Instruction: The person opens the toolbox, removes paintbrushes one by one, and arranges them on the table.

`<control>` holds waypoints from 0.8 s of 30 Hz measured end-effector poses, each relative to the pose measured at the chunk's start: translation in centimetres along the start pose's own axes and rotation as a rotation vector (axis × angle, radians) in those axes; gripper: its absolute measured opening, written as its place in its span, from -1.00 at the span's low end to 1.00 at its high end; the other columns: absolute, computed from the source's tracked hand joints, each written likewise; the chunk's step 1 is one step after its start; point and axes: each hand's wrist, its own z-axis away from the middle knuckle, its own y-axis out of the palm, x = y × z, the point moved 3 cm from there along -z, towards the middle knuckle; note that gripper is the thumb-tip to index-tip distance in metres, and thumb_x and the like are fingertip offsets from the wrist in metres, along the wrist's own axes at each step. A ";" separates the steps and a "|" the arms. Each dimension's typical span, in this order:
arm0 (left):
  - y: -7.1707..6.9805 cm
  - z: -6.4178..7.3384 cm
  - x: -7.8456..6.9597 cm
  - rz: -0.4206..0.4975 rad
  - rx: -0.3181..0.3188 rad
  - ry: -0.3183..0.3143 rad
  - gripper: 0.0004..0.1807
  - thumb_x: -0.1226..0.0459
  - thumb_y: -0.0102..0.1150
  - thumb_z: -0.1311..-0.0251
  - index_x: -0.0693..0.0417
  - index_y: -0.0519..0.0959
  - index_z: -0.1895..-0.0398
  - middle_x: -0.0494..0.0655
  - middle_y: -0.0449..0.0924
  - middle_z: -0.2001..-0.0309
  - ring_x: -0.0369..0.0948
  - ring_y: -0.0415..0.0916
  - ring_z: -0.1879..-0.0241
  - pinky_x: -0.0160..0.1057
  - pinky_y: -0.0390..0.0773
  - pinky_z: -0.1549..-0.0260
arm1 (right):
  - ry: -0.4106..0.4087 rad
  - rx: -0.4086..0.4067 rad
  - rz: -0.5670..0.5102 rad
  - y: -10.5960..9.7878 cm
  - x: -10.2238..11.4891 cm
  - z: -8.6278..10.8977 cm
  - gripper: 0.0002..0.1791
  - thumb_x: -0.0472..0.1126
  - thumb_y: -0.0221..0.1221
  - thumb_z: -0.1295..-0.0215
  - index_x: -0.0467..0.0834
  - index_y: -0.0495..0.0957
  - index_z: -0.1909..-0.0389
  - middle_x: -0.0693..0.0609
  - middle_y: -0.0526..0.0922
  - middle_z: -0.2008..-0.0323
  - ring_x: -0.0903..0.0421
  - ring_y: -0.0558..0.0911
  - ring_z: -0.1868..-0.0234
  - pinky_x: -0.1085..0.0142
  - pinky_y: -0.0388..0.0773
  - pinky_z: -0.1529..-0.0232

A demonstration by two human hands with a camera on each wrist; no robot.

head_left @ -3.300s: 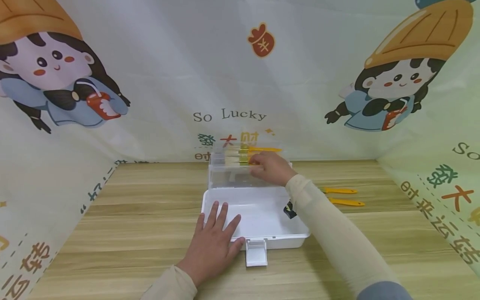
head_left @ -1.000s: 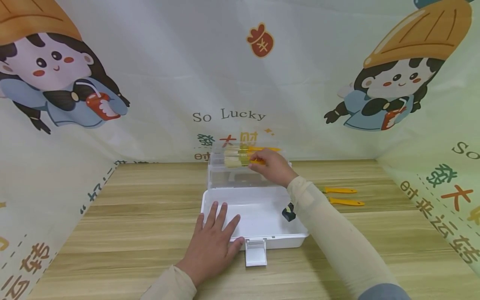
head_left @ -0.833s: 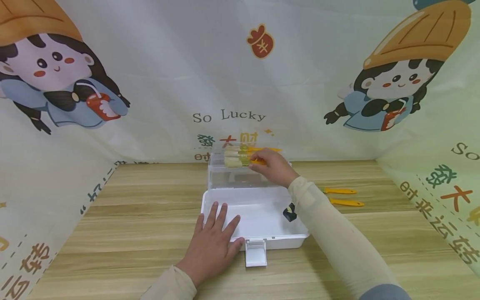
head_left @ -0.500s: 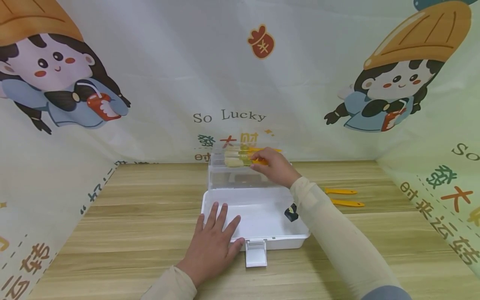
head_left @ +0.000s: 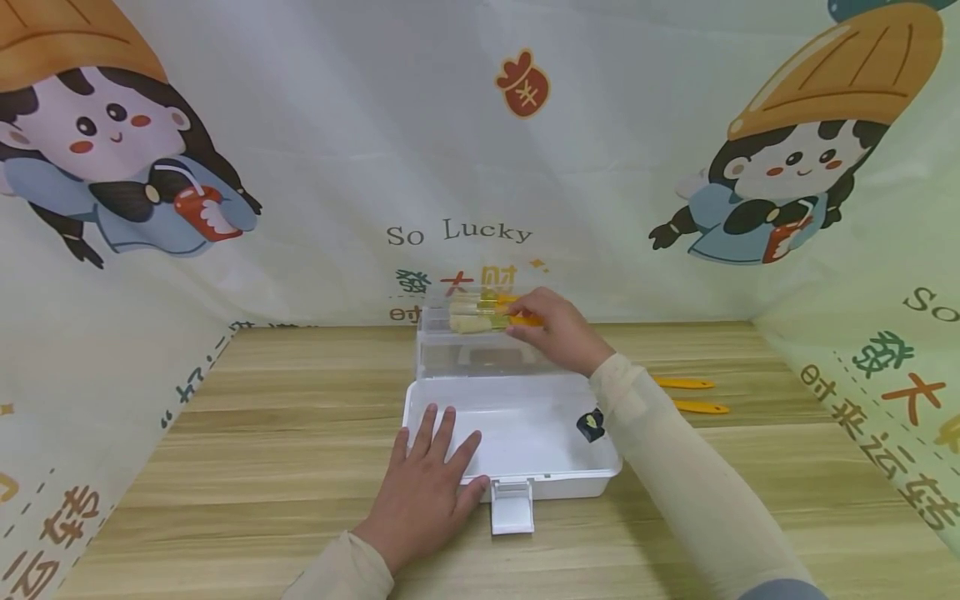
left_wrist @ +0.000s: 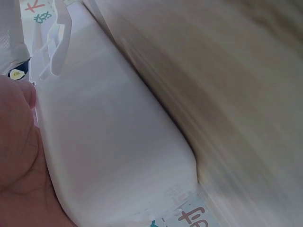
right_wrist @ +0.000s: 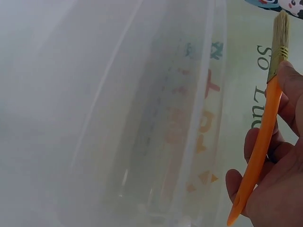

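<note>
A white plastic box (head_left: 517, 485) stands on the table with its clear lid (head_left: 442, 358) raised at the back. My left hand (head_left: 427, 492) rests over its front left rim, fingers spread; the left wrist view shows the palm against the outer wall (left_wrist: 104, 123). Above the lid my right hand (head_left: 558, 329) grips a paintbrush (right_wrist: 267, 127) by its orange handle, bristles pointing left in the head view. Behind it, other paintbrushes (head_left: 468, 298) with pale bristles lie at the top of the clear part; how many is hard to tell.
Two orange-handled tools (head_left: 686, 383) lie on the wooden table (head_left: 300, 400) right of the box, partly hidden by the right sleeve. A small black piece (head_left: 591, 425) is at the box's right end. Printed cloth (head_left: 337, 167) walls the table at the back and sides.
My right hand has taken hold of the front paintbrush and shifted slightly right and up with it, off the other brushes. The left hand has not moved.
</note>
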 end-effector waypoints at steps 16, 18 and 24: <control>0.1 0.0 0.0 0.007 0.008 -0.004 -0.40 -0.13 -0.18 -0.48 -0.04 0.42 -0.40 0.26 0.13 -0.48 0.19 -0.12 -0.51 0.32 0.06 -0.31 | 0.019 -0.006 0.018 -2.4 -0.4 2.8 -0.72 -0.13 0.26 -0.37 -0.14 0.60 -0.03 -0.02 0.53 0.08 -0.03 0.49 0.07 0.09 0.47 -0.05; 0.1 0.0 0.0 0.008 0.010 -0.005 -0.40 -0.13 -0.18 -0.48 -0.04 0.42 -0.40 0.26 0.12 -0.48 0.20 -0.12 -0.51 0.31 0.05 -0.31 | 0.033 -0.001 0.016 -2.8 -0.7 3.4 -0.72 -0.13 0.26 -0.37 -0.14 0.58 -0.04 -0.02 0.53 0.05 -0.04 0.49 0.05 0.07 0.48 -0.07; 0.1 0.0 0.0 0.001 0.014 -0.009 -0.40 -0.13 -0.19 -0.48 -0.04 0.42 -0.40 0.25 0.12 -0.48 0.19 -0.11 -0.51 0.31 0.06 -0.31 | 0.041 -0.018 0.018 -4.4 -2.1 5.0 -0.71 -0.15 0.24 -0.39 -0.16 0.57 -0.06 -0.05 0.53 0.00 -0.07 0.50 0.00 -0.03 0.46 -0.13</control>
